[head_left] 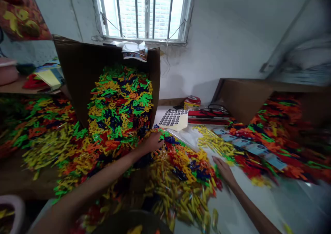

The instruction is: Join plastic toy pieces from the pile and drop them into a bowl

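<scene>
Many plastic pieces (178, 182) lay heaped on the table (258, 206) below the tilted carton (77, 72); the left hand (152, 142) rested open on the heap's upper edge, the right hand (224, 172) lay flat and open at its side, neither clamped on anything.

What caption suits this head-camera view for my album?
Left hand touches colourful plastic pieces spilling from a cardboard box, right hand beside them.
</scene>
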Demonstrator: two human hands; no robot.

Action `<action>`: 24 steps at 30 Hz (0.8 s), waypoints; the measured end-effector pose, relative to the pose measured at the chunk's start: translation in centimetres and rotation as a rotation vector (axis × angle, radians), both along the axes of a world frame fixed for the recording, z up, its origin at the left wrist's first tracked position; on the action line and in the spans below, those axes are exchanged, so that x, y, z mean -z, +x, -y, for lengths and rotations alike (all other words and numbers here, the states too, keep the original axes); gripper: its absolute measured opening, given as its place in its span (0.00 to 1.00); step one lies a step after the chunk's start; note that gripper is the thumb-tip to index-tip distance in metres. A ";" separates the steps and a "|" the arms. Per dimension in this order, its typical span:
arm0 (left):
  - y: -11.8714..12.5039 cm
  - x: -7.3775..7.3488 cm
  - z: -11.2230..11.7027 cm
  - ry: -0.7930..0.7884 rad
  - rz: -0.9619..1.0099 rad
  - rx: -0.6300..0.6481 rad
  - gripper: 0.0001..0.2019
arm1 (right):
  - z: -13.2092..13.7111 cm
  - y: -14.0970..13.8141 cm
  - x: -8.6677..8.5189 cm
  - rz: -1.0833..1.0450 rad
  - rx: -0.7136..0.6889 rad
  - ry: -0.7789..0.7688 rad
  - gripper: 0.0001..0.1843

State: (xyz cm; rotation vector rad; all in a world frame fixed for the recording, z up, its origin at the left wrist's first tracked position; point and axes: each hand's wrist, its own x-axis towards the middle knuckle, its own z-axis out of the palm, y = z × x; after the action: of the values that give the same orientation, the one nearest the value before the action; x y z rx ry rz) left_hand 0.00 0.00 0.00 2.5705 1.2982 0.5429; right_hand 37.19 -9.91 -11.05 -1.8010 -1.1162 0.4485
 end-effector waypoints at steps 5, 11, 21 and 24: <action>7.6 4.1 -10.5 -0.020 -0.058 -0.144 0.19 | -2.5 1.0 3.4 0.001 -0.098 -0.003 0.29; 8.3 7.7 -18.4 -0.171 -0.135 -0.330 0.23 | -5.0 1.0 3.6 -0.017 -0.242 0.022 0.24; 9.0 10.6 -22.1 -0.364 -0.113 -0.028 0.16 | -10.5 -1.4 4.4 -0.057 -0.265 -0.012 0.26; 9.7 11.2 -21.3 -0.387 -0.021 0.062 0.19 | -10.9 -2.0 4.8 -0.065 -0.277 -0.006 0.28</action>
State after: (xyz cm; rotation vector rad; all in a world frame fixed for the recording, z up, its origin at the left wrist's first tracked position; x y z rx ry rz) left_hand 9.69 21.33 -11.18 2.2900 1.1888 0.2254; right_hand 35.18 0.95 -15.84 -1.6302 -1.3249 0.6694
